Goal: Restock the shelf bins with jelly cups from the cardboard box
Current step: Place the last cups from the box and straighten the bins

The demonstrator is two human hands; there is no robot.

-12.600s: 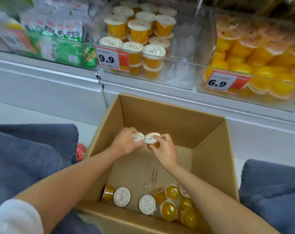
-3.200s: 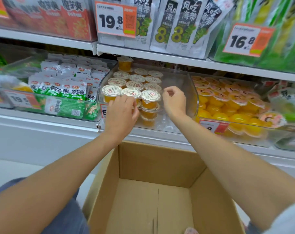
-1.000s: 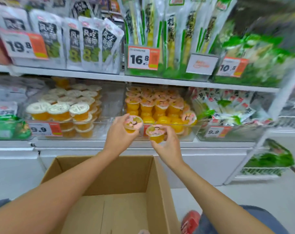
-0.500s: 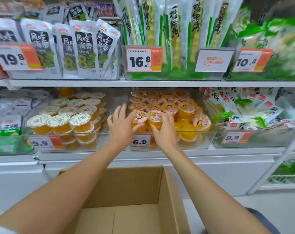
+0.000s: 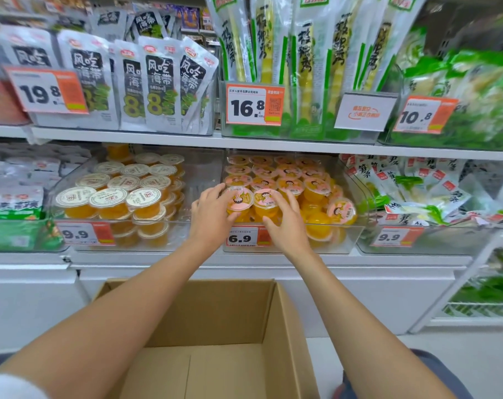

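Jelly cups (image 5: 290, 184) with pink lids fill the clear middle bin (image 5: 350, 242) on the lower shelf, and I read 6.9 on its orange price tag (image 5: 241, 239). At the front of this bin my left hand (image 5: 211, 216) wraps fingers and thumb round the left cup (image 5: 238, 198), and my right hand (image 5: 286, 224) grips the right cup (image 5: 266, 200) just beside it, with the thumb in front and the fingers spread along the far side. The two cups touch. The left bin (image 5: 187, 226) holds white-lidded cups (image 5: 109, 197), three across in the front row and stacked in layers, tagged 9.9 (image 5: 76, 234). The right-hand bin of green and white sachets is also tagged 9.9 (image 5: 388, 237). On the upper shelf I count three price tags: 19.8 (image 5: 41, 93), 16.8 (image 5: 247, 108) and 10.8 (image 5: 415, 116), plus one white sign (image 5: 365, 112) with orange writing that is too blurred to read. The grey pouches (image 5: 158, 82) read 风吃海带 above a large 8. The cardboard box (image 5: 215, 312) stands open below the shelf, between my forearms.
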